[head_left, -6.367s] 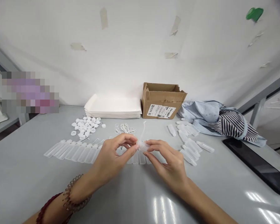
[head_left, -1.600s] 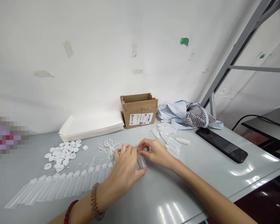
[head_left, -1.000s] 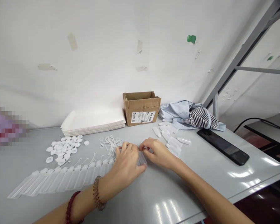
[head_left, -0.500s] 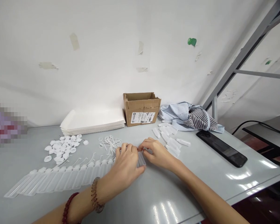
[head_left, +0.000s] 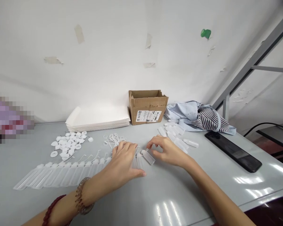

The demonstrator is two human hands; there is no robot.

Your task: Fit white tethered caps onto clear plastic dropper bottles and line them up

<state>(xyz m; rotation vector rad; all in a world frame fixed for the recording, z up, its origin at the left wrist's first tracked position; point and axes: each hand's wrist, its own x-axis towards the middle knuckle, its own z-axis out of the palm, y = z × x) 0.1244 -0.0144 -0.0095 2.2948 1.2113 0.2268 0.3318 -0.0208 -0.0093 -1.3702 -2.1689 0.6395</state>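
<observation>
A long row of clear plastic tubes (head_left: 58,175) with white tops lies side by side on the grey table. Over the row's right end is my left hand (head_left: 124,161), its fingers bent and its thumb apart, with nothing visible in its grip. My right hand (head_left: 166,150) has thumb and index finger curled beside a single small tube (head_left: 148,157) that lies tilted at the end of the row; whether the fingertips pinch its thin white stem is too small to tell. White hooked pieces (head_left: 114,139) lie behind my left hand, and white caps (head_left: 67,144) are heaped at the left.
More loose clear tubes (head_left: 176,135) lie right of centre. Behind stand a cardboard box (head_left: 148,108) and stacked white sheets (head_left: 99,121). A bundled cloth (head_left: 198,116) and a black phone (head_left: 233,150) are at the right. A grey metal frame (head_left: 257,62) rises behind them.
My right hand has moved slightly away from my left hand, and the gap between them shows the tilted tube. My left hand has shifted a little left. The whole view has shifted slightly.
</observation>
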